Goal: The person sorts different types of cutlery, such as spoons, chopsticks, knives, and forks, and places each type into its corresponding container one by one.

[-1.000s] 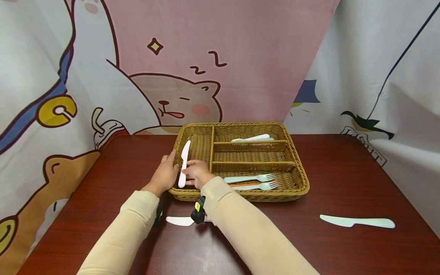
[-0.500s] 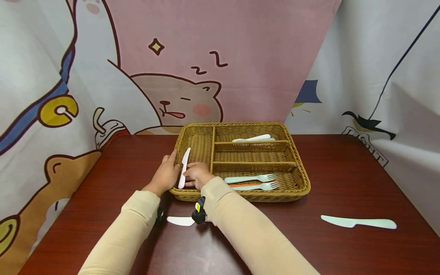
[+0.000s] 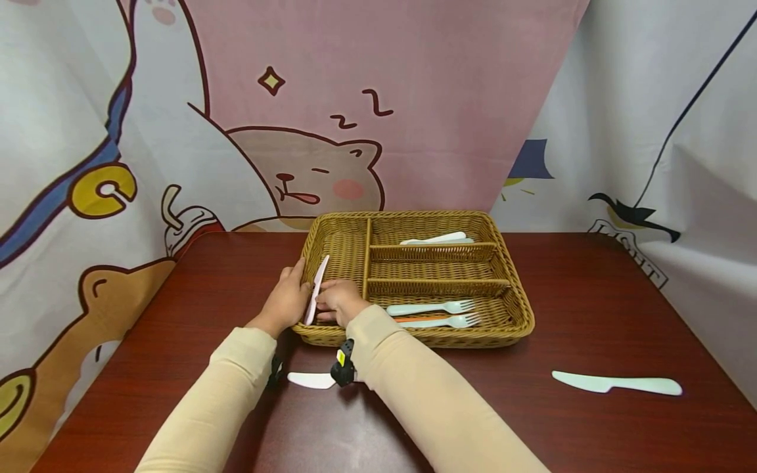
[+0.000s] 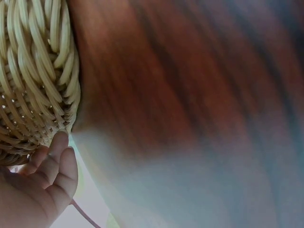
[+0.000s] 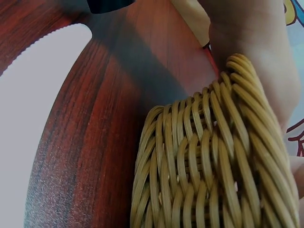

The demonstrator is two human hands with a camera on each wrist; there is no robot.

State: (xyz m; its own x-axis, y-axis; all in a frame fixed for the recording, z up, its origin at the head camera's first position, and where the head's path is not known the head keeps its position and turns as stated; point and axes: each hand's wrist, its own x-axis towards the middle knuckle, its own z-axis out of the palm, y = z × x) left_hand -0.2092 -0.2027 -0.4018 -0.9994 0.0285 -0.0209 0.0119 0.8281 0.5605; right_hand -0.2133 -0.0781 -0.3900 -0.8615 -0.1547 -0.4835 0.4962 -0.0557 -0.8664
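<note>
In the head view, a wicker cutlery basket with divided compartments stands on the table. My left hand holds its left rim; the left wrist view has those fingers against the woven side. Inside the left compartment, a whitish table knife leans on edge along the left wall, blade pointing away. My right hand reaches over the front rim and pinches this knife near its middle. In the right wrist view the basket's woven wall hides most of that hand.
A second white knife lies before the basket, partly beneath my right wrist. Farther right rests a pale green knife. Pale green forks and an orange piece occupy the front compartment; white and green cutlery the back one.
The knife in my right hand has come down lower into the left compartment and turned from its flat side onto its edge. My left hand stays at the rim.
</note>
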